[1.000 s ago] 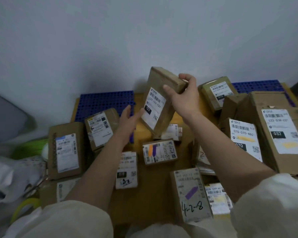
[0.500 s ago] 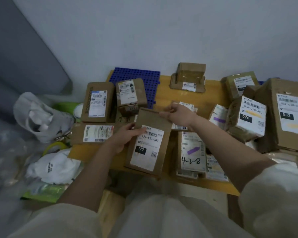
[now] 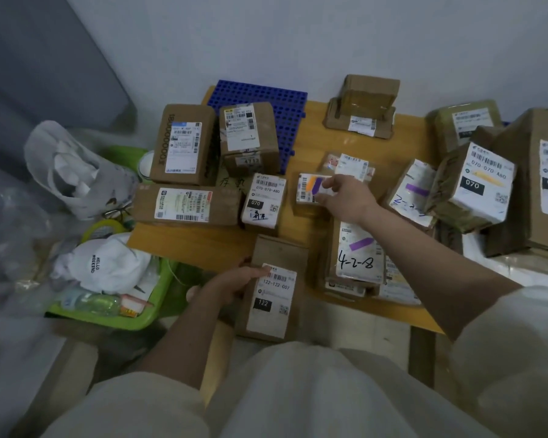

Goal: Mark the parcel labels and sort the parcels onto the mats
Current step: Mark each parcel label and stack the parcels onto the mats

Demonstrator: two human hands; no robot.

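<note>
My left hand point(image 3: 234, 284) grips the cardboard parcel point(image 3: 274, 289) labelled 122 by its left edge, thumb lying across the corner of the white label point(image 3: 274, 300), and holds it over the near edge of the counter point(image 3: 200, 245), label up and overhanging toward my lap. My right hand point(image 3: 345, 196) reaches to the middle of the counter, fingers touching a small flat parcel point(image 3: 312, 189) whose label carries orange and purple marker strokes; whether they have pinched it I cannot tell from here. I judge the 122 parcel light, since one hand carries it by one side, and stiff enough in its cardboard to keep its shape; the glossy label looks slick, so bare cardboard along the long edges is the better hold. The small parcel looks thin and lighter; I would take it by its two short ends, clear of the marked label. A blue mat point(image 3: 285, 102) lies at the far side, with two boxes partly on it, and more parcels crowd the right.
</note>
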